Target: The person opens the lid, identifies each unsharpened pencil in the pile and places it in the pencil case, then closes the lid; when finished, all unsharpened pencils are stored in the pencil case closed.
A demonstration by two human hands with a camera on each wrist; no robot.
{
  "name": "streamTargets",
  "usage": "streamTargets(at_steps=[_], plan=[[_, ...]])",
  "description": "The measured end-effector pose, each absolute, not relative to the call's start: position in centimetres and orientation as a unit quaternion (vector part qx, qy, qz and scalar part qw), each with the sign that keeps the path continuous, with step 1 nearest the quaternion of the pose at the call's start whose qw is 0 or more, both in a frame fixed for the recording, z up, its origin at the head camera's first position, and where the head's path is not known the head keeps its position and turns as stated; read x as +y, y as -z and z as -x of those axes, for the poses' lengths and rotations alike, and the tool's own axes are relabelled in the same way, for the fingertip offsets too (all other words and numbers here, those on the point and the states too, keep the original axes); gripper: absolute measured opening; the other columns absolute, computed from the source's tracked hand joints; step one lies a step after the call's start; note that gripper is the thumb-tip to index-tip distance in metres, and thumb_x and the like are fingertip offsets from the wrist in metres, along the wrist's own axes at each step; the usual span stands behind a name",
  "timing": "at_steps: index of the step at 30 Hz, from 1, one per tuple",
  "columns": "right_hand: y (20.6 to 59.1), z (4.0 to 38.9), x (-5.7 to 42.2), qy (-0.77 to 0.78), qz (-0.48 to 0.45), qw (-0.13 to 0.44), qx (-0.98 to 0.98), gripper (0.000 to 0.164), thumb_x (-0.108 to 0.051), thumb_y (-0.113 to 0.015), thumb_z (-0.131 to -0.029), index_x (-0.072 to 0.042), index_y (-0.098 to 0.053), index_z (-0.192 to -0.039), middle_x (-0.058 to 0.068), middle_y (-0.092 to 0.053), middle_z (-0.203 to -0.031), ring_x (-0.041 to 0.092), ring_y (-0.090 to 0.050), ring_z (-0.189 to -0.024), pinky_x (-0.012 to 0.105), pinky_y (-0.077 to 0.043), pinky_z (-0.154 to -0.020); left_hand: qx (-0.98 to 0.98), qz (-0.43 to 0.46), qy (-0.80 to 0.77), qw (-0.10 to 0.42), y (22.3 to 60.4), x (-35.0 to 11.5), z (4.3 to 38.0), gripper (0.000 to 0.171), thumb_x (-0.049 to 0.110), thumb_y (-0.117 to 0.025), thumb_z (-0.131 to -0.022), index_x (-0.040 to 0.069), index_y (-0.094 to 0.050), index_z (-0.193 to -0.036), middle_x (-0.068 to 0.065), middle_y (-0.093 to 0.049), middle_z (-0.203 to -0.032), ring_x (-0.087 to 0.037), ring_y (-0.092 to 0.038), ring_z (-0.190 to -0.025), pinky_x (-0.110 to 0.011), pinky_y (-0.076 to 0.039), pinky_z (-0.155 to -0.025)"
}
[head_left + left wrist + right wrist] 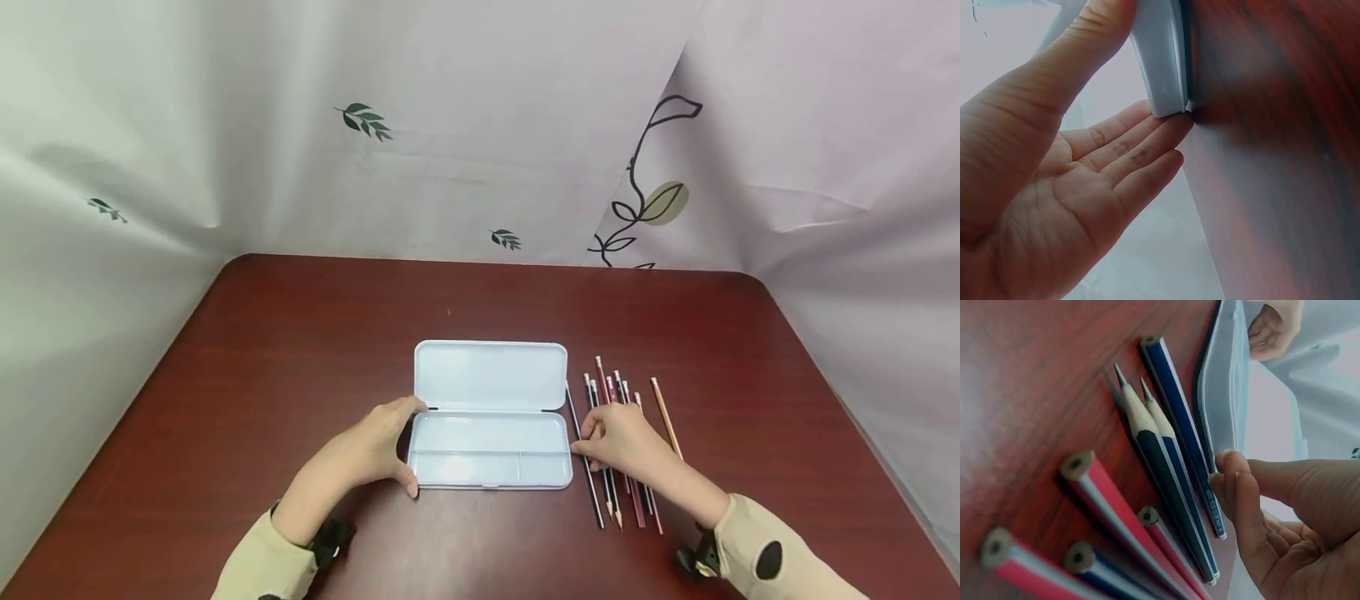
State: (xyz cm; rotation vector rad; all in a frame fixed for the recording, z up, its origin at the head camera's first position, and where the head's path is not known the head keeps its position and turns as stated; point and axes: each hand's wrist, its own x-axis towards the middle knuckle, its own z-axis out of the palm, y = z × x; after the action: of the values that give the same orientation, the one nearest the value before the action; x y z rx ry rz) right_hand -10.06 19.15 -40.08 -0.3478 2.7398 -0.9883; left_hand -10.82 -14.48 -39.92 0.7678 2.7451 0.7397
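Note:
A white pencil case point(489, 432) lies open on the table, its lid point(491, 375) folded back and its tray split by low dividers. At its left end, my left hand point(371, 446) grips the case, thumb by the front corner and fingers near the hinge; in the left wrist view the fingertips point(1175, 125) touch the case's corner. My right hand point(618, 437) has bent fingers and pinches the right rim, as the right wrist view shows. Beneath that hand lie several pencils point(1169, 494), partly hidden by it.
One tan pencil point(666, 417) lies apart at the right of the bunch. A dark blue pencil point(585, 458) runs close along the case's right side. The reddish-brown table point(300, 333) is bordered by a pale curtain point(480, 125) with leaf prints.

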Motion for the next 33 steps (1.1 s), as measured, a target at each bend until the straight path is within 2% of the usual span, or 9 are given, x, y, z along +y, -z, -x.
streamTargets(at_steps=[10,18,23,26,33], plan=[[39.7,11.6,19.0,0.261,0.146,0.166,0.94,0.025,-0.013,-0.072,-0.075,-0.011,-0.059,-0.054,-0.006,-0.049,-0.037,0.004,-0.046,-0.03,0.023,-0.043,-0.037,0.926,-0.262,-0.255,0.091,40.2,-14.4,10.7,0.09,0.026,-0.093,-0.039,-0.003,-0.05,-0.113,-0.015,-0.059,-0.108,-0.028,-0.057,-0.101,-0.043,-0.046,-0.087],[39.3,12.3,19.3,0.259,0.154,0.212,0.93,0.028,-0.015,-0.064,-0.075,-0.011,-0.056,-0.048,-0.006,-0.048,-0.039,0.003,-0.038,-0.032,0.021,-0.033,-0.039,0.933,-0.256,-0.239,0.088,40.1,-14.5,10.3,0.09,0.024,-0.093,-0.039,-0.003,-0.049,-0.113,-0.015,-0.059,-0.107,-0.028,-0.057,-0.1,-0.043,-0.047,-0.086],[38.1,13.2,20.3,0.286,0.132,0.222,0.923,0.018,-0.016,-0.059,-0.08,-0.009,-0.064,-0.064,-0.002,-0.057,-0.046,0.008,-0.05,-0.036,0.023,-0.038,-0.043,0.936,-0.251,-0.227,0.092,39.6,-14.4,10.5,0.089,0.026,-0.093,-0.039,-0.003,-0.049,-0.112,-0.013,-0.059,-0.105,-0.027,-0.058,-0.097,-0.042,-0.047,-0.084],[37.3,13.8,20.8,0.298,0.141,0.217,0.919,0.016,-0.015,-0.054,-0.082,-0.008,-0.064,-0.071,0.0,-0.06,-0.051,0.013,-0.057,-0.043,0.023,-0.04,-0.047,0.938,-0.253,-0.221,0.092,39.4,-14.3,10.6,0.089,0.027,-0.093,-0.04,-0.003,-0.05,-0.111,-0.012,-0.059,-0.103,-0.028,-0.057,-0.095,-0.042,-0.047,-0.084],[36.3,15.0,21.0,0.338,0.212,0.178,0.9,0.008,-0.01,-0.053,-0.087,-0.008,-0.057,-0.081,-0.003,-0.062,-0.057,0.026,-0.063,-0.057,0.02,-0.03,-0.043,0.937,-0.256,-0.214,0.099,39.3,-14.1,10.6,0.09,0.028,-0.093,-0.04,-0.004,-0.049,-0.112,-0.014,-0.059,-0.103,-0.029,-0.057,-0.096,-0.042,-0.047,-0.084]])
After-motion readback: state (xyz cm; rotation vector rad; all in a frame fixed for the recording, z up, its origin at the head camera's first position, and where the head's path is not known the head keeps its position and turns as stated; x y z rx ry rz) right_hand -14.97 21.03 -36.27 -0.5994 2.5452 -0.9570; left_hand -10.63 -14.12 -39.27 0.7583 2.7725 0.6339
